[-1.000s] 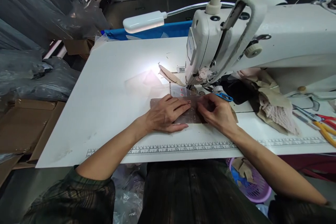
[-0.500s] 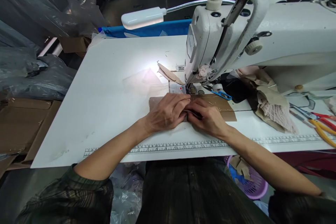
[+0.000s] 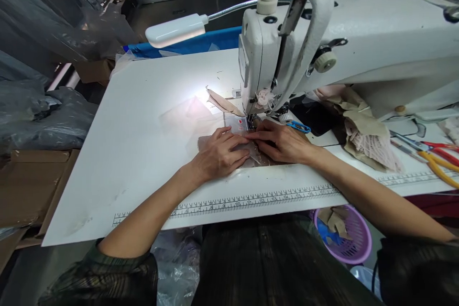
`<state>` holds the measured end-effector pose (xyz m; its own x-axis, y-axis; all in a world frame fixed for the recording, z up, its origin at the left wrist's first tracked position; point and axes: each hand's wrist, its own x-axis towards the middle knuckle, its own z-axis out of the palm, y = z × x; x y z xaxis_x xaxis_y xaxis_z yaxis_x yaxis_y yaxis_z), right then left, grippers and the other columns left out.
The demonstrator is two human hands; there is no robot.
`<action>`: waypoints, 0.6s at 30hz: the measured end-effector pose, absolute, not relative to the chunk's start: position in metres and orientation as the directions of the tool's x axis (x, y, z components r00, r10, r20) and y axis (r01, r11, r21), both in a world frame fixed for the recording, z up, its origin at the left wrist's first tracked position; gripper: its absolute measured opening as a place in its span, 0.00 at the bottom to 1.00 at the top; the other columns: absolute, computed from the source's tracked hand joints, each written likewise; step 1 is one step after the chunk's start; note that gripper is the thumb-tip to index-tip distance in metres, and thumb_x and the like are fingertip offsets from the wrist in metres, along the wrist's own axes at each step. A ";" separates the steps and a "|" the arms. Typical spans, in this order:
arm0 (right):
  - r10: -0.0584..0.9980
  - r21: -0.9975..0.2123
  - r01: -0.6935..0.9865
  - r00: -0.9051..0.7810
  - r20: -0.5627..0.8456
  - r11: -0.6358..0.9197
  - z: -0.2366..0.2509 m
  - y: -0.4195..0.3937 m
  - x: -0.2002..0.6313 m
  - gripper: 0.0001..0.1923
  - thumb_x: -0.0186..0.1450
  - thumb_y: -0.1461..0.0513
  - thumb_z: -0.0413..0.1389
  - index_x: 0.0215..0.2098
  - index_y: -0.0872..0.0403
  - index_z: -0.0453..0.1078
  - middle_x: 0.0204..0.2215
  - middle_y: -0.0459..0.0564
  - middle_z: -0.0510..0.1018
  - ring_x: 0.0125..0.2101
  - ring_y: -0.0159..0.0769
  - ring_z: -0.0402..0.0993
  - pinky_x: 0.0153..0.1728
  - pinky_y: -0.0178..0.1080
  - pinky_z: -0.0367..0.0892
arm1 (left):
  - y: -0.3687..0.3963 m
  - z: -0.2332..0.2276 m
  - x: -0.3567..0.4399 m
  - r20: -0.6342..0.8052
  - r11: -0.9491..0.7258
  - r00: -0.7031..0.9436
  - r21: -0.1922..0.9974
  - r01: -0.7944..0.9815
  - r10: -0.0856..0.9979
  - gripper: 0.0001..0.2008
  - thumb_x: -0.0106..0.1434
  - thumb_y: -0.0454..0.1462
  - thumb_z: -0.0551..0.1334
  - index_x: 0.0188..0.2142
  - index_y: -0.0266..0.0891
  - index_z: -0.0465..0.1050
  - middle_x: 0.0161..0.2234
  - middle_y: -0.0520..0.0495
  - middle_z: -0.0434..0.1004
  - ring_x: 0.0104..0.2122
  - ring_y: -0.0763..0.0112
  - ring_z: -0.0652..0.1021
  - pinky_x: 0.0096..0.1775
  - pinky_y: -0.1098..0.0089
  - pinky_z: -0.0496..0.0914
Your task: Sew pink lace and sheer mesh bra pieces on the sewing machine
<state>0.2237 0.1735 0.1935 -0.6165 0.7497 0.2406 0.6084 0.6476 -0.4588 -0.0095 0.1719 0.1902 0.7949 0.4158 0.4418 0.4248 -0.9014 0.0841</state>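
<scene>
A strip of sheer brownish fabric (image 3: 251, 154) lies on the white table under both hands, just in front of the needle area of a white sewing machine (image 3: 256, 64). My left hand (image 3: 219, 155) rests flat on this fabric, its fingers spread toward the presser foot (image 3: 250, 122). Close on the right, my right hand (image 3: 283, 142) has its fingers stretched leftward over the fabric, the fingertips almost meeting those of the left. The palms hide part of the strip. Behind the foot lies a narrow beige fabric piece (image 3: 224, 101).
Blue-handled thread snips (image 3: 298, 126) lie right of the needle. Farther right are a beige and lace fabric bundle (image 3: 369, 129) and yellow-handled scissors (image 3: 437, 167). A lamp (image 3: 175, 30) hangs over the table (image 3: 118, 153). A purple basket (image 3: 362, 244) stands below the front edge.
The hands were bunched together pinching the fabric; now the fingers are spread out over it. Sheer cloth shows between them. The camera view has shifted slightly to the right.
</scene>
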 end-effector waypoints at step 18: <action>0.778 -0.449 0.646 -0.583 0.234 0.618 0.193 0.169 0.227 0.19 0.65 0.65 0.52 0.52 0.51 0.76 0.46 0.54 0.76 0.35 0.35 0.74 0.38 0.37 0.71 | 0.172 0.199 -0.009 0.450 -0.897 0.783 0.114 0.427 0.430 0.07 0.65 0.33 0.61 0.38 0.42 0.78 0.42 0.48 0.83 0.36 0.69 0.80 0.49 0.57 0.71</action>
